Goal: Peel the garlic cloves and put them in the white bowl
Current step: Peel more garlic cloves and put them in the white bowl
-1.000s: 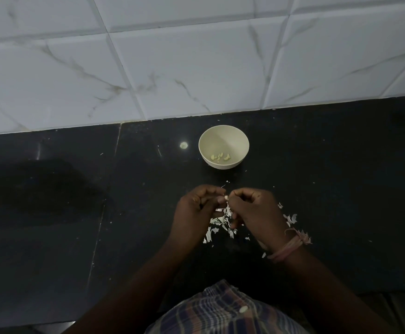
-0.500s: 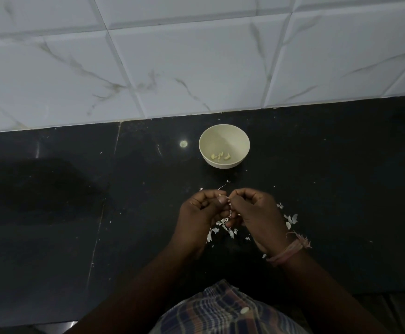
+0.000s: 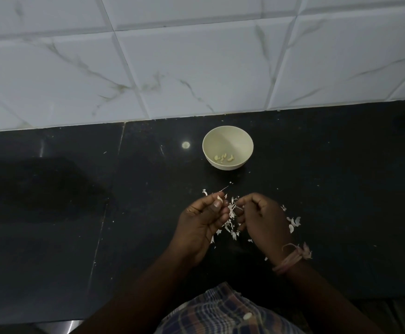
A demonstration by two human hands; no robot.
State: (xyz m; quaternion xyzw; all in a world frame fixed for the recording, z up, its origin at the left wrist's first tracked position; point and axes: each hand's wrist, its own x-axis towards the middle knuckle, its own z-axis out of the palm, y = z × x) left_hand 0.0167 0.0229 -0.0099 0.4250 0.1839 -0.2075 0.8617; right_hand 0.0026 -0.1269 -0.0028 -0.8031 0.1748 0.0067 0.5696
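Note:
The white bowl (image 3: 227, 133) stands on the black counter near the wall, with several peeled garlic cloves (image 3: 224, 158) at its bottom. In front of it, my left hand (image 3: 202, 222) pinches a small garlic clove (image 3: 219, 197) between thumb and fingertips. My right hand (image 3: 261, 219) is beside it, fingers curled, pinching a strip of garlic skin (image 3: 238, 208) at its fingertips. A small gap separates the two hands. Loose peels (image 3: 230, 229) lie on the counter beneath and between them.
The black stone counter (image 3: 76, 225) runs left and right, with a white marble-tiled wall (image 3: 196, 68) behind. More peel scraps (image 3: 294, 222) lie right of my right hand. A thread band (image 3: 292, 257) circles my right wrist. The counter's front edge is just below my arms.
My hands, which were pressed together on the clove, have drawn slightly apart. The left keeps the clove and the right has pulled skin away.

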